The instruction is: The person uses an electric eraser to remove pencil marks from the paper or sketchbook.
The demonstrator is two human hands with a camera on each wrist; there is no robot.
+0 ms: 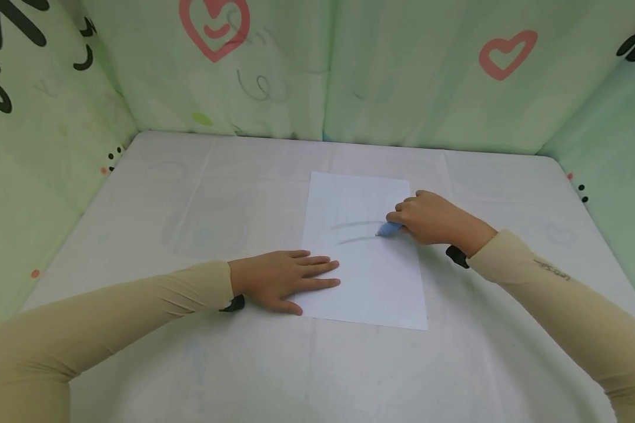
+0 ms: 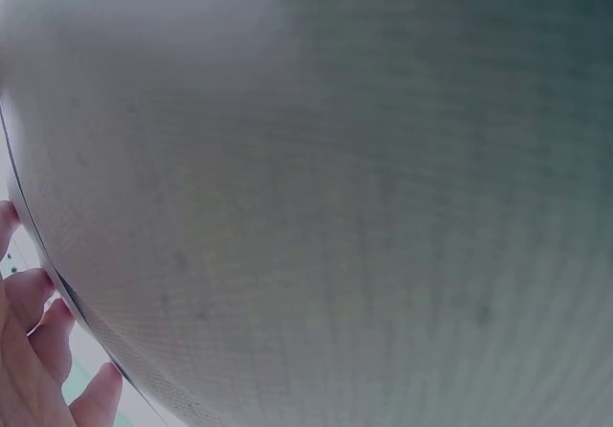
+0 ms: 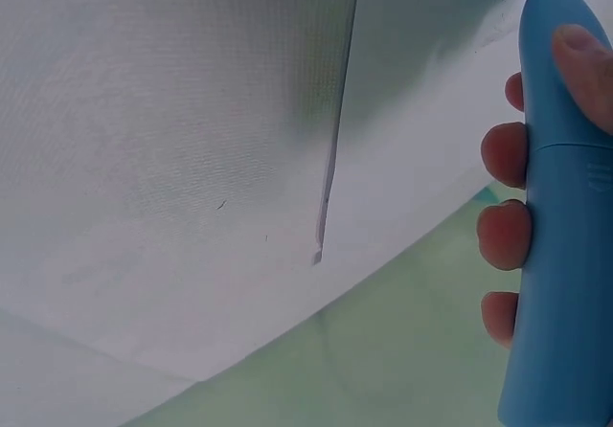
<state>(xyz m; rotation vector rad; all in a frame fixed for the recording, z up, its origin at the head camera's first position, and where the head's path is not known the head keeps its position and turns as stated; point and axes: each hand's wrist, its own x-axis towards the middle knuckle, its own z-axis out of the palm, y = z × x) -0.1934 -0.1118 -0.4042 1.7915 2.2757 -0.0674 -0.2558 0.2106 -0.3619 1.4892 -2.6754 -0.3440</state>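
a: where's the left hand [image 1: 288, 281]?
b: palm down, fingers straight and spread apart, lying across the left edge of the white paper [image 1: 365, 282]. the thumb sits out to the side, near the paper's lower left corner.
a: and the right hand [image 1: 433, 218]?
b: curled round a thick blue pen-shaped tool [image 3: 570, 283]. the right wrist view shows the thumb along the front of it and 4 fingertips lined up on the other side.
a: where is the tool's tip pointing?
b: left, over the right half of the paper, a little above the middle. i can't tell whether it touches the paper.
a: anything else on the paper?
b: 2 faint gray curved streaks [image 1: 357, 224] just beside the tip. i can't tell if they're marks or shadows.
a: what's the paper lying on?
b: a table [image 1: 233, 364] with a pale cover. behind it hangs green fabric [image 1: 402, 88] with 2 large red heart outlines [image 1: 500, 75].
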